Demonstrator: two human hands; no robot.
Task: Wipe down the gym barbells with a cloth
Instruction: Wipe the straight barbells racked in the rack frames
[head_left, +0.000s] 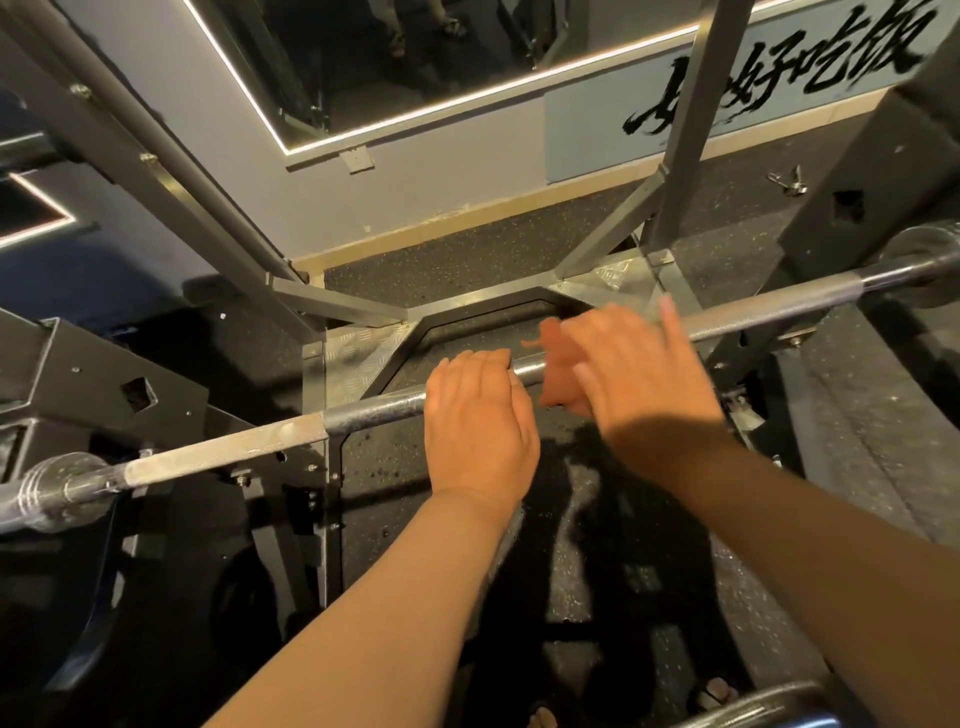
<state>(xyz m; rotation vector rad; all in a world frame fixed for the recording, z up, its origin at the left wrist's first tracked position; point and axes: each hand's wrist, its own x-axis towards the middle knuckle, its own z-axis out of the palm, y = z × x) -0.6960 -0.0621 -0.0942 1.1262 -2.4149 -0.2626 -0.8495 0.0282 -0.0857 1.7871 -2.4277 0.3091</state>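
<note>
As left hand (480, 426) grips crosswise barbell (234, 452) (left end nearer), right hand (639, 374) clutches cloth (558, 364).

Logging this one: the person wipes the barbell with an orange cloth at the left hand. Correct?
No. The orange cloth is at the right hand, not the left; the left hand holds the bare barbell. The head view shows it.

Dim, warm indoor light falls from above, casting arm shadows on the speckled floor (467, 270) and glinting off the barbell (363, 410), while the right hand (639, 374) smears with motion blur and wide-angle distortion bends the frame's edges.
</note>
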